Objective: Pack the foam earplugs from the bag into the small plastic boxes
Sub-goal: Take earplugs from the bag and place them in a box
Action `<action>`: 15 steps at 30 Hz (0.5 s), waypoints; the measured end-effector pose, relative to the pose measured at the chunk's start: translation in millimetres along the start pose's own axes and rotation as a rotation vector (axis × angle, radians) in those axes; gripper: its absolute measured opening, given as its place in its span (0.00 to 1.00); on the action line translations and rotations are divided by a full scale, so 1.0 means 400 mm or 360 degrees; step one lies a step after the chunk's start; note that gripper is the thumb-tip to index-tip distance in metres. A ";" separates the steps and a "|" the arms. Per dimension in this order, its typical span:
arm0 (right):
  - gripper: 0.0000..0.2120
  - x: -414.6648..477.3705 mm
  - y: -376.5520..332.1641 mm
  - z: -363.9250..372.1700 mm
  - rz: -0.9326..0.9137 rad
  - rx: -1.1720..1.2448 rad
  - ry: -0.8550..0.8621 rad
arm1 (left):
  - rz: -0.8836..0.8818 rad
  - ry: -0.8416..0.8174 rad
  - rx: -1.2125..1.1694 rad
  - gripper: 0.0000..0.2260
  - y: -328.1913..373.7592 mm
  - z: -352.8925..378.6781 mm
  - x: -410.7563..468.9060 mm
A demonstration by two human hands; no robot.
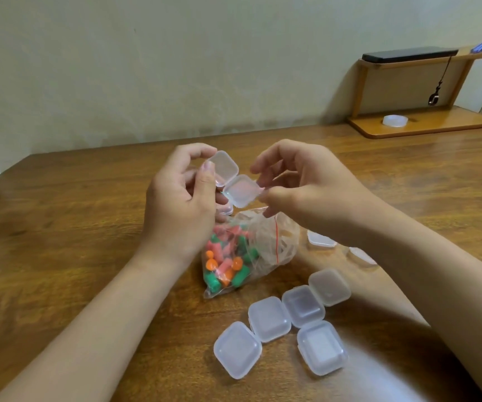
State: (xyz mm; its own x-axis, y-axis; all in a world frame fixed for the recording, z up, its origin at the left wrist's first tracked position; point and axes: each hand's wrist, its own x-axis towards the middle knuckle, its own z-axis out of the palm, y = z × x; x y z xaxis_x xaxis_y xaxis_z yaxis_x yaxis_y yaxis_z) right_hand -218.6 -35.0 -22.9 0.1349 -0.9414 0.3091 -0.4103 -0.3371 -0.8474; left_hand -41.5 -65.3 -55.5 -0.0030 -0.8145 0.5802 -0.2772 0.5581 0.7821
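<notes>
A small clear hinged box (232, 177) is held open above the table. My left hand (180, 195) grips its base half between thumb and fingers. My right hand (300, 181) pinches the edge of its lid half. Below them lies a clear zip bag (245, 253) filled with green, orange and pink foam earplugs (225, 265). Several empty clear boxes lie open in front of the bag, among them one (237, 349) nearest me and another (322, 346) beside my right forearm. More boxes (321, 238) lie partly hidden behind my right wrist.
The wooden table (74, 227) stands against a pale wall. A wooden shelf stand (419, 123) sits at the back right, with a roll of tape (395, 121) on its base and a black flat device (408, 55) on top.
</notes>
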 end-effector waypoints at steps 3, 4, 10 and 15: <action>0.09 0.004 0.006 -0.025 -0.0056 -0.0230 0.0073 | -0.0094 -0.0058 0.0065 0.11 -0.006 0.002 -0.001; 0.09 0.005 0.008 -0.032 -0.0049 -0.0311 0.0041 | -0.0103 -0.0066 0.0072 0.12 -0.006 0.003 -0.002; 0.08 -0.003 0.013 -0.041 -0.0025 -0.0871 -0.0308 | -0.0204 -0.0113 0.0129 0.14 -0.016 0.012 -0.004; 0.12 -0.011 0.021 -0.030 -0.0054 -0.1011 -0.0442 | -0.0229 -0.0122 0.0188 0.13 -0.029 0.015 -0.004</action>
State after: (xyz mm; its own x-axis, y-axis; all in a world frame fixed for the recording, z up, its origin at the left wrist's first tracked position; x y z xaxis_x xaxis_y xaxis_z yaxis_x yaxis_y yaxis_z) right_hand -233.5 -33.4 -26.1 0.3482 -0.9273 0.1374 -0.8388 -0.3737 -0.3959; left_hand -44.1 -71.5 -67.1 -0.0273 -0.8967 0.4417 -0.3908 0.4163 0.8210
